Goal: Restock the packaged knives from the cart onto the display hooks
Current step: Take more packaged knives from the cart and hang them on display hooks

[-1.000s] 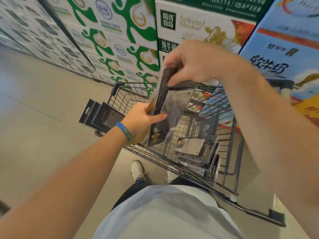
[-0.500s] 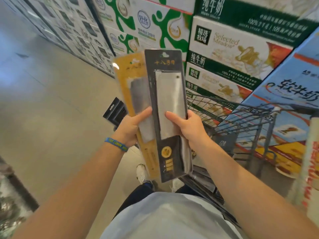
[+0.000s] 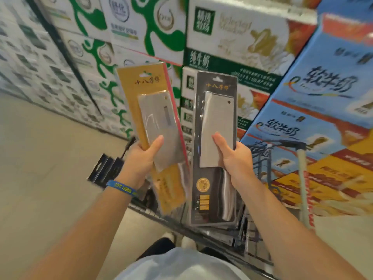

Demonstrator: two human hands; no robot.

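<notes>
You hold two packaged cleavers up in front of you, one in each hand, above the wire cart (image 3: 260,164). The yellow-carded knife pack (image 3: 149,93) sits in your left hand (image 3: 139,160), thumb (image 3: 156,143) pressed across the lower part of the blade blister and fingers curled behind the card. The black-carded knife pack (image 3: 216,126) sits in your right hand (image 3: 236,158), gripped the same way at its right edge, thumb (image 3: 220,142) lying on the blade.

Half a second ago the black pack overlapped the yellow one, your hands nearly touching; now the two packs stand side by side with a clear gap between them, and both fill more of the view. A second ago both were down low over the cart.

Each pack's long axis runs close to upright, hang-hole end up and knife handle down, printed faces toward you. The black one stands nearly straight; the yellow one leans, its top tipped to your left.

A blue wristband (image 3: 121,187) circles your left wrist. More black packs (image 3: 105,168) show at the cart's left side, below your left hand. Stacked milk cartons (image 3: 232,37) wall the background, and pale floor (image 3: 40,158) stretches away to the left.
</notes>
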